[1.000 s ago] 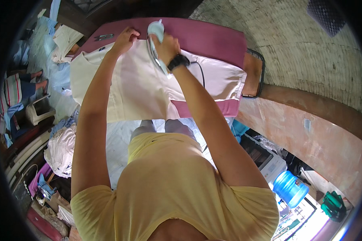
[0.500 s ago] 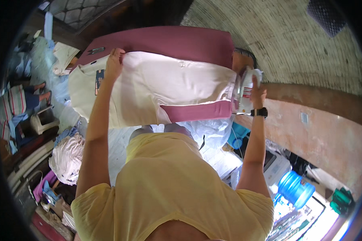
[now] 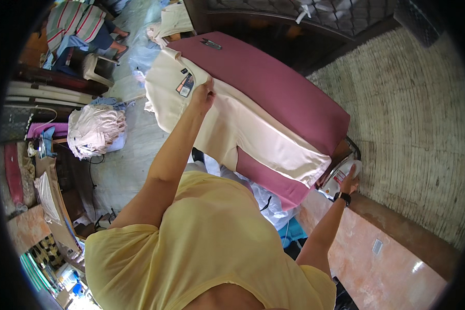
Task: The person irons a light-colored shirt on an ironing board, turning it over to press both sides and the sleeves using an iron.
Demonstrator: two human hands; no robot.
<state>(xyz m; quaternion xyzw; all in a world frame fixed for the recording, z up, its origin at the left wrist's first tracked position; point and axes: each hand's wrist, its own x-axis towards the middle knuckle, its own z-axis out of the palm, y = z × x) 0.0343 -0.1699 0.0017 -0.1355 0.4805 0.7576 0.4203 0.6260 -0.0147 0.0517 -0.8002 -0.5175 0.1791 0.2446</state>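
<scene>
A cream garment (image 3: pixel 219 116) with dark hang tags (image 3: pixel 185 85) near its left end lies spread along a maroon padded ironing board (image 3: pixel 279 77). My left hand (image 3: pixel 203 95) is closed, pinching the garment's far edge close to the tags. At the board's right end, my right hand (image 3: pixel 350 183) is wrapped round a white iron (image 3: pixel 341 172), which sits beyond the garment's hem. A small pair of thread snips (image 3: pixel 211 44) rests on the board's far left corner.
Piled pale cloth (image 3: pixel 95 130) stands left of me, near a beige stool (image 3: pixel 98 70). Another person's legs (image 3: pixel 116 41) show at the upper left. Clear plastic wrapping (image 3: pixel 266 199) hangs under the board's near side. A low pinkish wall (image 3: pixel 377 243) runs along the right.
My view has turned, so the board now slants down to the right. My left hand still pinches the garment's edge, and my right hand still holds the iron.
</scene>
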